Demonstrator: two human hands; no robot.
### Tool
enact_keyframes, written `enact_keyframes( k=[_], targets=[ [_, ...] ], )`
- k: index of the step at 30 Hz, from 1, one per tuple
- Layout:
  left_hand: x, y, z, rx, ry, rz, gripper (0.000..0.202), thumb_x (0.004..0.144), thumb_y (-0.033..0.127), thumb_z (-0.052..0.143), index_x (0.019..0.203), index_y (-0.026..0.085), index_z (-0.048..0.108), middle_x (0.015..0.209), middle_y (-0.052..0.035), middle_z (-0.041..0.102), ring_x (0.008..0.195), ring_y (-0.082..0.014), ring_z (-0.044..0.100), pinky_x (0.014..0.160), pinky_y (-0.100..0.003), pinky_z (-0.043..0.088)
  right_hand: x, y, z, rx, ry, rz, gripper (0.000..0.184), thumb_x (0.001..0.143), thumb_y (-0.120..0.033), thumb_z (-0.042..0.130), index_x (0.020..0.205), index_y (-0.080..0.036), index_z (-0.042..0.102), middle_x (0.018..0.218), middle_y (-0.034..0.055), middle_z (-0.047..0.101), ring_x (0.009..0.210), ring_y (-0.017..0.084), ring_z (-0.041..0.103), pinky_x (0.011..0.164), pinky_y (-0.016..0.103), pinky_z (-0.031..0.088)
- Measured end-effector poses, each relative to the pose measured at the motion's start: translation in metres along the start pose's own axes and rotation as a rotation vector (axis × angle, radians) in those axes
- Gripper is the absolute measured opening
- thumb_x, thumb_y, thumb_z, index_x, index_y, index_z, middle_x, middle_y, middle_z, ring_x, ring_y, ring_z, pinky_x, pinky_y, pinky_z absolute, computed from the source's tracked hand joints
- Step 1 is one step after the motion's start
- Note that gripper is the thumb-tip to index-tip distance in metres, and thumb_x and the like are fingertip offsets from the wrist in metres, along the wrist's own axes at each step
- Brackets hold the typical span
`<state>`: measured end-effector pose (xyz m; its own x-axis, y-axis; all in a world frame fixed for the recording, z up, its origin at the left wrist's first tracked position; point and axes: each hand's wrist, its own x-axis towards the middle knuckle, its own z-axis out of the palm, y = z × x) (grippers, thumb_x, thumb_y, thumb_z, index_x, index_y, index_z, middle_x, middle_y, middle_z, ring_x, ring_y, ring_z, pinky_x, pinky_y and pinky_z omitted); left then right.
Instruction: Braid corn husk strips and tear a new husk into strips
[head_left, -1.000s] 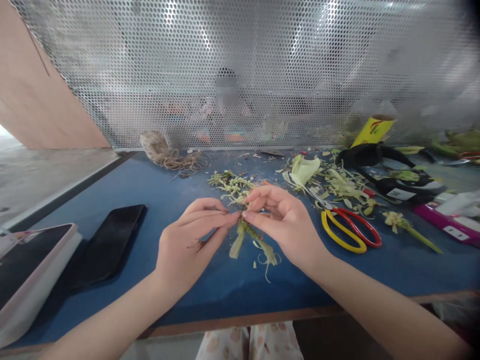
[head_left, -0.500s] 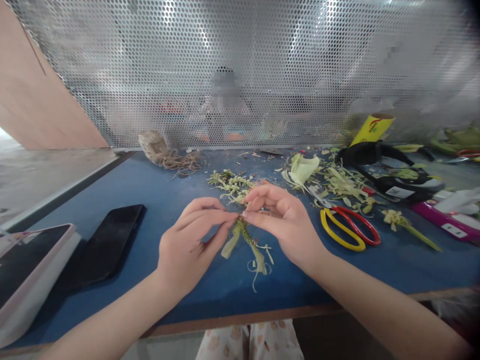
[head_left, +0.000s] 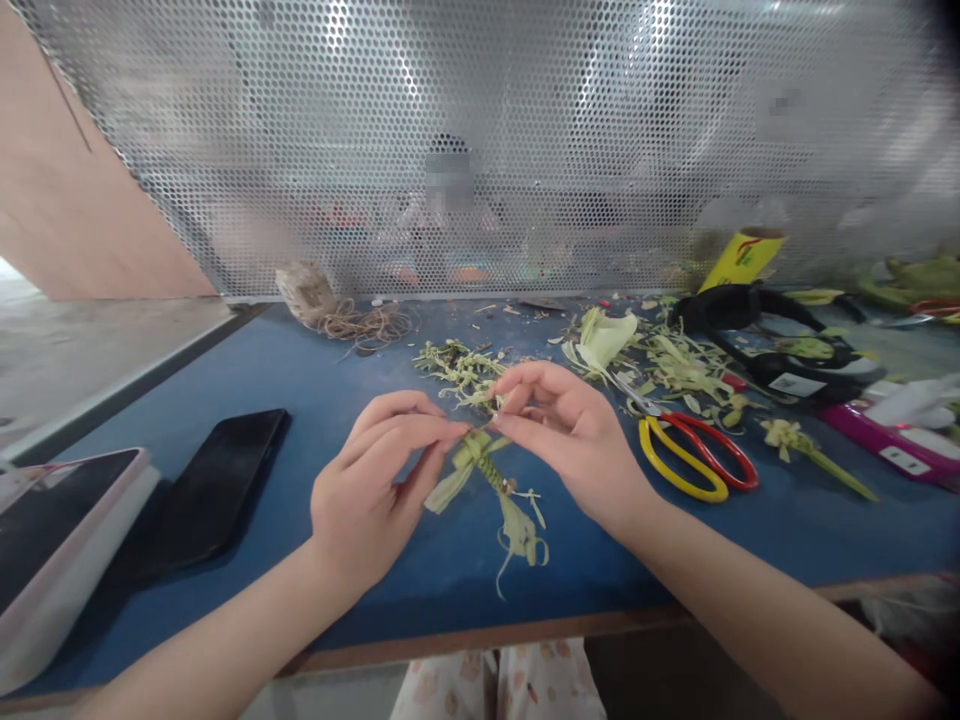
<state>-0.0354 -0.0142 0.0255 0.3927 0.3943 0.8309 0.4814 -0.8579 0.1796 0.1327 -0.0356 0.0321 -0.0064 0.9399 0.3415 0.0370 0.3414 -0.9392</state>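
Observation:
My left hand (head_left: 386, 470) is closed in a pinch at the upper end of a braided leaf piece (head_left: 491, 472), pale green with a plaited middle and a flat leaf tab. Its frayed, curling lower end hangs toward the table's front edge. Close by on the right, the thumb and forefinger of my right hand (head_left: 566, 440) are pinched together on what looks like a thin strand at the top of the piece. The fingertips partly hide this strand. Beyond the hands lies a heap of curled green leaf strips (head_left: 457, 365).
Scissors (head_left: 686, 455) with red and yellow handles lie at right, near leaf scraps (head_left: 686, 365) and a black headset strap (head_left: 780, 340). A black phone (head_left: 217, 485) and a pale-cased device (head_left: 67, 550) are at left. Twine (head_left: 367, 322) sits before a perforated metal screen (head_left: 300, 130).
The fingertips of both hands have drawn slightly apart, showing more of the plaited top. The braided leaf piece has tilted a little, its flat tab swinging left and its frayed end lower.

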Motion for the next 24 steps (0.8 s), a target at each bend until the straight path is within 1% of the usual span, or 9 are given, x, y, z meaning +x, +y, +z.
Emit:
enact_keyframes(
  k=[3,5,7,9,11,15,17,21,24],
  targets=[
    [-0.001,-0.002,0.000,-0.049,-0.003,0.004,0.020,0.074,0.002,0.055,0.083,0.019,0.057,0.074,-0.0002,0.060,0.081,-0.0138,0.056,0.070,-0.025,0.049,0.000,0.002,0.002,0.104,-0.166,0.098,0.019,0.076,-0.023,0.056,0.094,-0.023,0.056,0.086,0.0002,0.059,0.082,0.012,0.057,0.069,0.025,0.046],
    [-0.001,-0.003,0.001,-0.073,-0.004,0.013,0.021,0.074,0.001,0.055,0.084,0.019,0.057,0.074,-0.0005,0.060,0.081,-0.0144,0.056,0.069,-0.026,0.049,-0.001,0.004,0.005,0.174,-0.244,0.179,0.024,0.072,-0.026,0.061,0.096,-0.023,0.056,0.088,-0.0002,0.060,0.075,0.011,0.059,0.065,0.024,0.048],
    [0.000,-0.004,0.001,-0.072,-0.006,0.026,0.022,0.074,0.000,0.055,0.085,0.019,0.057,0.074,-0.0006,0.060,0.081,-0.0141,0.055,0.069,-0.025,0.049,-0.002,0.005,0.008,0.216,-0.259,0.232,0.024,0.069,-0.024,0.065,0.092,-0.022,0.059,0.079,-0.0023,0.062,0.062,0.009,0.059,0.059,0.023,0.048],
    [0.000,-0.005,0.001,-0.063,-0.002,0.037,0.022,0.074,0.000,0.054,0.085,0.018,0.057,0.073,-0.0004,0.060,0.080,-0.0138,0.055,0.069,-0.025,0.049,-0.003,0.006,0.010,0.249,-0.224,0.237,0.020,0.069,-0.022,0.065,0.088,-0.022,0.062,0.071,-0.0035,0.062,0.057,0.008,0.059,0.057,0.022,0.049],
    [0.000,-0.005,0.001,-0.065,0.002,0.022,0.021,0.074,0.001,0.055,0.084,0.019,0.057,0.073,-0.0003,0.060,0.080,-0.0140,0.055,0.070,-0.026,0.049,-0.004,0.007,0.011,0.264,-0.176,0.216,0.018,0.068,-0.020,0.066,0.086,-0.022,0.065,0.069,-0.0036,0.064,0.056,0.008,0.059,0.057,0.022,0.050],
    [-0.001,-0.005,0.001,-0.133,0.017,-0.065,0.018,0.076,0.004,0.053,0.083,0.020,0.058,0.077,-0.0011,0.060,0.082,-0.0144,0.056,0.070,-0.026,0.050,-0.004,0.005,0.011,0.251,-0.105,0.168,0.018,0.065,-0.019,0.067,0.083,-0.024,0.069,0.071,-0.0026,0.067,0.055,0.009,0.058,0.055,0.023,0.051],
    [-0.001,-0.005,0.002,-0.144,0.030,-0.074,0.018,0.076,0.003,0.054,0.084,0.019,0.058,0.078,-0.0011,0.060,0.082,-0.0139,0.056,0.070,-0.026,0.050,-0.004,0.005,0.012,0.248,-0.070,0.152,0.016,0.065,-0.019,0.067,0.080,-0.025,0.070,0.074,-0.0022,0.069,0.055,0.009,0.058,0.055,0.024,0.051],
    [-0.001,-0.006,0.003,-0.031,0.050,0.056,0.024,0.072,-0.001,0.056,0.085,0.018,0.057,0.076,-0.0011,0.062,0.082,-0.0153,0.056,0.071,-0.028,0.049,-0.005,0.006,0.014,0.239,0.006,0.144,0.016,0.065,-0.017,0.068,0.077,-0.027,0.070,0.079,-0.0031,0.070,0.059,0.009,0.061,0.059,0.023,0.053],
    [-0.001,-0.006,0.004,0.014,0.070,0.128,0.026,0.070,-0.002,0.057,0.087,0.018,0.057,0.077,-0.0024,0.063,0.083,-0.0181,0.056,0.071,-0.031,0.050,-0.006,0.006,0.015,0.219,0.028,0.133,0.015,0.065,-0.018,0.068,0.076,-0.027,0.070,0.079,-0.0033,0.070,0.066,0.011,0.064,0.062,0.023,0.054]
  ],
)
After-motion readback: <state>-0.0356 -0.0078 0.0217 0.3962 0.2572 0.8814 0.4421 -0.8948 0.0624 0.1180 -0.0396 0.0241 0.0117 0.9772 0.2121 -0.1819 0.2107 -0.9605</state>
